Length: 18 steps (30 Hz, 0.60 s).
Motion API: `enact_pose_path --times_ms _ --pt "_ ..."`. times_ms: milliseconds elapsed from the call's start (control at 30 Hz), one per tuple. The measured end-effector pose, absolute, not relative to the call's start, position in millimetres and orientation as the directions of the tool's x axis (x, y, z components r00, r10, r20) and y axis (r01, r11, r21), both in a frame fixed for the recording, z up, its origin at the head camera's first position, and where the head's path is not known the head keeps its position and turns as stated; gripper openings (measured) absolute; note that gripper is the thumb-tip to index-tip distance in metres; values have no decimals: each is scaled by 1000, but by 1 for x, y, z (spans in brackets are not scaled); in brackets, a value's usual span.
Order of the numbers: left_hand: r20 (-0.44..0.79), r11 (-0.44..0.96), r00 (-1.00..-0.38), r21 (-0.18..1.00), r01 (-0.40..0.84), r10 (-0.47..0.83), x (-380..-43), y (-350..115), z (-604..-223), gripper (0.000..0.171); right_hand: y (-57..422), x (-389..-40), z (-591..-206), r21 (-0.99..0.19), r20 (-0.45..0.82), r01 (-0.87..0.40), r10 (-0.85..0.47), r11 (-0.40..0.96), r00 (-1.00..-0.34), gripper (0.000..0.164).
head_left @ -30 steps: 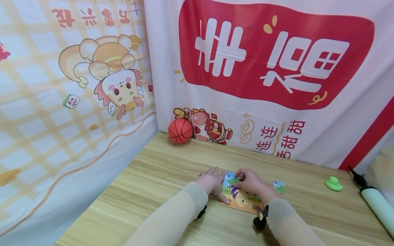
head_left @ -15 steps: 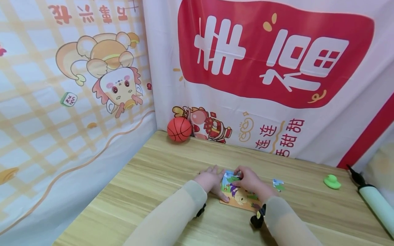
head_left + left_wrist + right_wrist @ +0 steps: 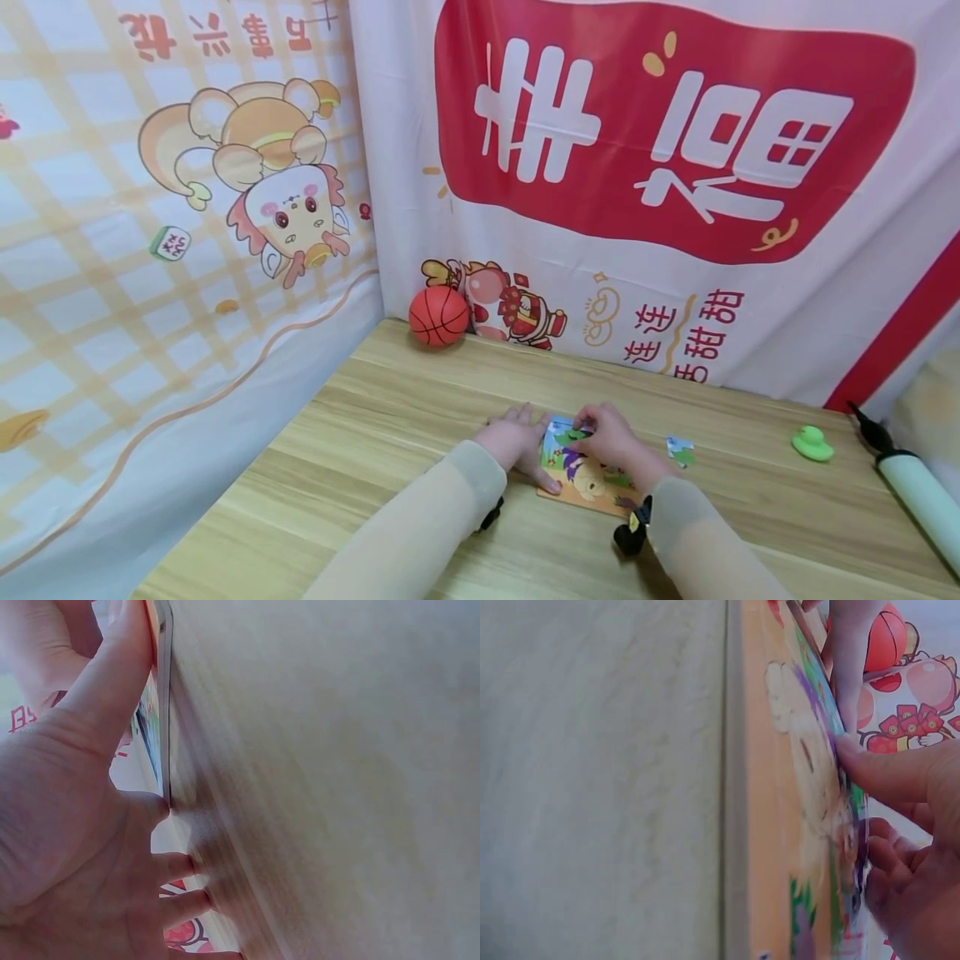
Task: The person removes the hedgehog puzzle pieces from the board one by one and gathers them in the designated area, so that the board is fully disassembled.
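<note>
A small jigsaw puzzle [image 3: 581, 497] with an orange border and a cartoon picture lies flat on the wooden table. My left hand [image 3: 516, 443] rests at its left edge, fingers spread on the tabletop and thumb on the near left corner. In the left wrist view the thumb [image 3: 112, 682] lies along the board's rim. Over the puzzle's upper part, my right hand [image 3: 611, 437] pinches a puzzle piece [image 3: 576, 442] between thumb and forefinger; the fingers hide much of it. The right wrist view shows the thumb tip [image 3: 849, 750] against the picture surface, other fingers curled.
One loose puzzle piece [image 3: 680, 451] lies right of the board. Farther right are a green toy duck [image 3: 812, 444] and a pale green cylinder with a black end [image 3: 918, 500]. A red ball [image 3: 438, 317] sits at the back left corner, against the printed cloth backdrop [image 3: 525, 250].
The right hand's fingers shift very slightly over the upper part of the puzzle. The left hand stays in place, and the loose piece has not moved.
</note>
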<state>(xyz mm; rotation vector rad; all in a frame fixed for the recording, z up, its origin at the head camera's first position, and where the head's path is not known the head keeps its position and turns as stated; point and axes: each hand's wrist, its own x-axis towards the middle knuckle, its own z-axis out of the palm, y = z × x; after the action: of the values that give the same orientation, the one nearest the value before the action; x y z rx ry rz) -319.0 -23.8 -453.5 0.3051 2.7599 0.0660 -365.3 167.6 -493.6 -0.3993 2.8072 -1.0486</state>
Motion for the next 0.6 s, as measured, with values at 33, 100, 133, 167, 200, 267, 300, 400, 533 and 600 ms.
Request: enact_pose_path --times_ms 33,100,133,167,200,267,300,400,533,600 --pt "-347 975 -912 86 204 221 -319 -24 -453 127 168 -365 -494 -657 -13 -206 -285 725 -959 24" --pt "-346 976 -912 88 201 219 -318 -23 -453 127 170 -365 -494 -665 -8 -204 -279 718 -960 24" --pt "-346 976 -912 87 200 218 -318 -23 -453 127 171 -365 -494 -674 -4 -202 -277 710 -961 23" --pt "-347 976 -913 87 198 217 -318 -23 -453 127 171 -365 -493 -686 -1 -201 -277 700 -961 22" --pt "-347 976 -913 89 197 216 -318 -23 -452 127 171 -365 -494 -701 1 -198 -276 685 -961 22" --pt "-348 977 -913 91 194 214 -318 -23 -452 127 172 -365 -494 -734 1 -185 -271 654 -963 21" --pt "-349 976 -912 92 195 215 -318 -23 -451 127 172 -365 -495 -750 1 -178 -268 637 -964 21" --pt "-353 976 -910 99 192 215 -317 -23 -451 126 174 -365 -497 -784 3 -156 -249 600 -968 20" --pt "-359 976 -908 107 191 217 -317 -22 -451 126 176 -366 -498 -801 27 -154 -222 579 -975 21" --pt "-360 975 -907 110 190 218 -316 -22 -450 127 177 -365 -495 -799 50 -173 -223 576 -974 22"
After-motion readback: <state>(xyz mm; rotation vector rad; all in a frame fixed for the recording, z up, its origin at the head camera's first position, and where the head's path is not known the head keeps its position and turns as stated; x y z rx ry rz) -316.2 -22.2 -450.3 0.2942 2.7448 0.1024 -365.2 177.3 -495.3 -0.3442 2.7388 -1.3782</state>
